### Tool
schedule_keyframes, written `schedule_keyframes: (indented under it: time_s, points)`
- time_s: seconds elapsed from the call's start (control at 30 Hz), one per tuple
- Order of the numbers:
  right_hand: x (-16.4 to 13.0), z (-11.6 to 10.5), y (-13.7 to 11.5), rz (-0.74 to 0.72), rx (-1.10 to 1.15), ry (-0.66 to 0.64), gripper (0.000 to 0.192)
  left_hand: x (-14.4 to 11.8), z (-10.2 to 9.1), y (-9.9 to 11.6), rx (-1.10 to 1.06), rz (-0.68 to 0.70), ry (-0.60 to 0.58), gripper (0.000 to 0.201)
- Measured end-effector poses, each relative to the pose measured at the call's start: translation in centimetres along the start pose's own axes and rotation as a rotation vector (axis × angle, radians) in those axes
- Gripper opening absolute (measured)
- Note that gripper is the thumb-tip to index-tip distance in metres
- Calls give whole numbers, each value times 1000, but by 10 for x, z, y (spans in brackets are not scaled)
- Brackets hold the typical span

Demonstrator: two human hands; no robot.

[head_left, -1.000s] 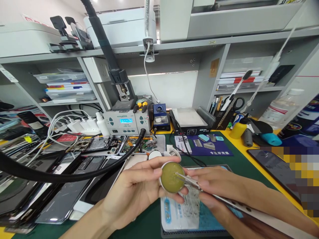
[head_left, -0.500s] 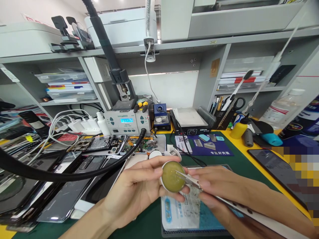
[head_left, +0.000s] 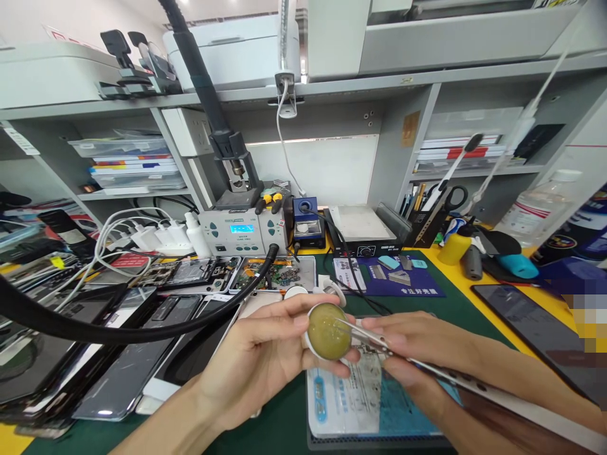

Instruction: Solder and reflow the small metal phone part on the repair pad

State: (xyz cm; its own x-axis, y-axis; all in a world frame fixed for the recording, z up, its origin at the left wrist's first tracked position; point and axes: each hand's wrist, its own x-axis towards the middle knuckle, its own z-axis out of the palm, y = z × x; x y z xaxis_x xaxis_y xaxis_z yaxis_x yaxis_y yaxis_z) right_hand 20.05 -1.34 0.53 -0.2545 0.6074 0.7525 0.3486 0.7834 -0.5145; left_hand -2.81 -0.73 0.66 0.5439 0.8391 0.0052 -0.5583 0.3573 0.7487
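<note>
Near the middle of the view, my left hand (head_left: 265,344) holds a small round tub of yellow-green paste (head_left: 327,335), its face tilted toward me and its rim white. The thumb and fingers grip it around the edge. From the right, my right hand (head_left: 422,347) pinches long metal tweezers (head_left: 484,388) with holes along the arms. Their fine tips touch or hover just over the paste; which of these I cannot tell. Below the hands lies a blue and white work mat (head_left: 351,404), partly covered by my right hand and forearm.
A row of phones (head_left: 137,354) covers the left side, crossed by a thick black hose (head_left: 190,330). Behind stand a hot-air station (head_left: 241,230), a tray of small parts (head_left: 272,273) and a heating plate (head_left: 365,227). Another phone (head_left: 526,335) lies at right, below a clear bottle (head_left: 538,208).
The tub sits very slightly higher in the view. The tweezer tips have shifted a little up and to the right across the paste. Both grips stay the same.
</note>
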Motion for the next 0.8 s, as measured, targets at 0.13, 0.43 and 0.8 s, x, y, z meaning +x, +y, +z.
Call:
schedule_keyframes:
  time_s: [0.13, 0.43, 0.8]
  points:
    - [0, -3, -8, -10, -47, 15, 24, -1, 0, 0, -1, 6, -5, 37]
    - [1, -9, -7, -83, -181, -103, 28, -1, -1, 0, -21, 12, -10, 36]
    - [1, -14, -4, -134, -177, -198, 31, 0, -1, -1, -15, 5, 6, 35]
